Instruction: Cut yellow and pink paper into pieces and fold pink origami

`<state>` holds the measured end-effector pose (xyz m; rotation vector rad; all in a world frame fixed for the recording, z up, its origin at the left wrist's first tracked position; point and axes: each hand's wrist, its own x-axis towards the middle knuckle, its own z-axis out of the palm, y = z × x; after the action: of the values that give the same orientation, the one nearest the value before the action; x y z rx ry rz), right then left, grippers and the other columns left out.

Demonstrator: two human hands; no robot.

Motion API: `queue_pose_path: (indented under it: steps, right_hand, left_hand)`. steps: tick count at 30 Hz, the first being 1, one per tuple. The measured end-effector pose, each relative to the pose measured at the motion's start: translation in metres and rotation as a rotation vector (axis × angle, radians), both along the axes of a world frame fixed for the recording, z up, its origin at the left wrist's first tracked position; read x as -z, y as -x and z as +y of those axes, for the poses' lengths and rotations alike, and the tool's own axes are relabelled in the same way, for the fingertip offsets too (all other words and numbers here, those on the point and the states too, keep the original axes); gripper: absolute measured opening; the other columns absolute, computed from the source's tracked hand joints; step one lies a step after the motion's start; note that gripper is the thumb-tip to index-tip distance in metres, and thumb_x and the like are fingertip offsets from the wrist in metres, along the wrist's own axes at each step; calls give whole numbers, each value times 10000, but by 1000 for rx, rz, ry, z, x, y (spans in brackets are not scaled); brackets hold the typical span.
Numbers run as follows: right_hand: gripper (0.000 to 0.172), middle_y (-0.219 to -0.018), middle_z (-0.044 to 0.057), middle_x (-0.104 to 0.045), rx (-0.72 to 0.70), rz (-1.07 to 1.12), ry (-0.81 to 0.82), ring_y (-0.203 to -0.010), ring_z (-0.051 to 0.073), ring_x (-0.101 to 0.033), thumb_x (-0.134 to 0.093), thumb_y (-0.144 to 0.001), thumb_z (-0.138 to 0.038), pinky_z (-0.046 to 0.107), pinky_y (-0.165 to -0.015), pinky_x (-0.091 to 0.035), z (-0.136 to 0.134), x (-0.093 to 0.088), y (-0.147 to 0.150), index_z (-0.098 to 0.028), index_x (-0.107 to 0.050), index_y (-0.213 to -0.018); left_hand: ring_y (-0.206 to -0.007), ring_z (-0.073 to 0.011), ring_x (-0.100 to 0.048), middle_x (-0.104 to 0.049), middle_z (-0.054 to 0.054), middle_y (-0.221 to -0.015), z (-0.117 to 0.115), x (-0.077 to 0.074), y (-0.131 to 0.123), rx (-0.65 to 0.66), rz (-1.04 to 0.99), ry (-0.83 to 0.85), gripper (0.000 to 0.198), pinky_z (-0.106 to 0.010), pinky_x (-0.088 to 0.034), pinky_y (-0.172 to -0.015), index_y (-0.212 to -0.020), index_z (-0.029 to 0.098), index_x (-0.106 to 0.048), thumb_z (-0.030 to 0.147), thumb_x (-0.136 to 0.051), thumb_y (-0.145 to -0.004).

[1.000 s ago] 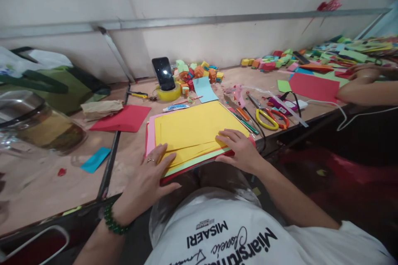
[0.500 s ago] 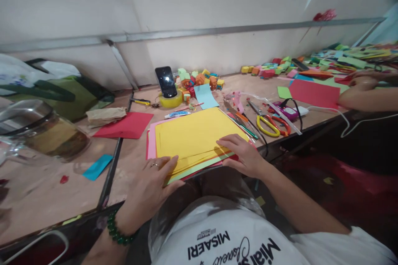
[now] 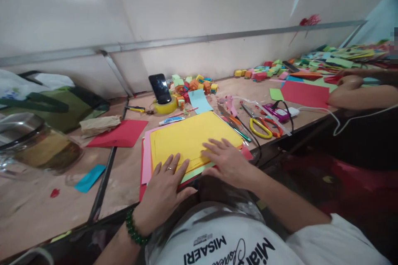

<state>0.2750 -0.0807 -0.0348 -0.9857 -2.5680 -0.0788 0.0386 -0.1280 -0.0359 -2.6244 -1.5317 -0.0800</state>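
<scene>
Our left hand (image 3: 162, 193) and right hand (image 3: 229, 163), fingers spread, gripping nothing, seemingly squared the yellow paper (image 3: 188, 136) along its near edge, probably needing even pressure next.

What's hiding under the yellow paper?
Pink paper peeks out on the left, light green paper along the near edge, and red paper at the near left corner. The yellow paper, left hand and right hand hide the rest.

yellow paper (image 3: 183, 138): partly hidden by hands (image 3: 163, 188) | glass jug (image 3: 46, 145): cut, left edge | co-worker's forearm (image 3: 367, 96): cut, right edge
</scene>
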Motion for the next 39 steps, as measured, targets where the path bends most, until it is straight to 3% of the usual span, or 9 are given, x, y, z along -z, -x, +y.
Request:
queue_pose_path:
  steps: [5,13,16,18,22,26,30,34,39]
  right_hand:
    - [397,-1129,116,-684,-124,66,22,-1104,224,-597,-513,-913,-526,383,-923,-466,6,15,19,-190,-631,-1089]
    - [265,-1069,76,-708,28,280,58,-1043,192,-631,-438,-987,-336,327,-906,-490,0,32,-32,-181,-642,-1052]
    - [244,-1051,46,-704,148,304,110,-1006,181,-635,-436,-983,-311,301,-876,-493,5,24,-51,-232,-665,-1010]
    - [240,-1075,60,-690,375,286,78,-1026,204,-623,-442,-972,-297,311,-866,-489,14,15,-63,-248,-670,-1028]
    - [238,-1070,136,-686,827,2,137,-1047,275,-607,-496,-923,-240,361,-860,-474,31,-4,-73,-194,-676,-1071]
    - [207,-1017,177,-693,869,-80,204,-992,298,-639,-537,-887,-218,363,-786,-487,40,-10,-70,-150,-700,-994]
    - [187,-957,131,-706,869,-51,206,-973,256,-654,-529,-887,-226,319,-776,-480,44,-6,-74,-161,-691,-953]
    - [212,-947,140,-704,942,8,201,-888,274,-674,-476,-913,-271,334,-682,-473,34,0,-85,-168,-651,-976]
    - [234,-800,101,-705,991,181,184,-679,261,-671,-428,-916,-305,321,-586,-435,11,3,-94,-200,-613,-1014]
  left_hand:
    - [-1307,-298,-480,-487,-112,-1447,0,3,11,23,-35,-66,659,-453,-457,-999,-1446,240,-412,627,-342,-917]
    - [-1311,-289,-479,-468,-142,-1455,-22,40,45,-51,-63,-253,694,-444,-473,-976,-1492,169,-309,574,-325,-928]
    - [-1304,-306,-483,-479,-163,-1443,-28,33,50,-61,-52,-256,654,-468,-460,-982,-1440,141,-399,546,-327,-931]
    - [-1296,-322,-483,-500,-159,-1426,-24,17,50,-66,-38,-229,594,-504,-423,-1014,-1347,171,-520,545,-327,-929]
    - [-1249,-292,-519,-545,-73,-1387,16,-20,37,4,-42,-118,474,-482,-360,-1079,-1273,294,-576,551,-414,-908]
    - [-1226,-308,-519,-567,-127,-1320,90,-36,3,12,-29,19,466,-448,-383,-1048,-1218,216,-592,524,-490,-884]
    - [-1152,-363,-544,-585,-206,-1222,145,-42,-24,-101,8,155,672,-434,-442,-947,-1195,106,-569,545,-698,-703]
    - [-1037,-354,-595,-633,-161,-1112,160,-46,-25,-130,7,189,746,-396,-481,-825,-1129,149,-587,655,-710,-595]
    - [-1037,-346,-579,-603,-143,-1122,160,-41,-19,-127,-15,194,734,-413,-445,-865,-1139,184,-593,684,-669,-608]
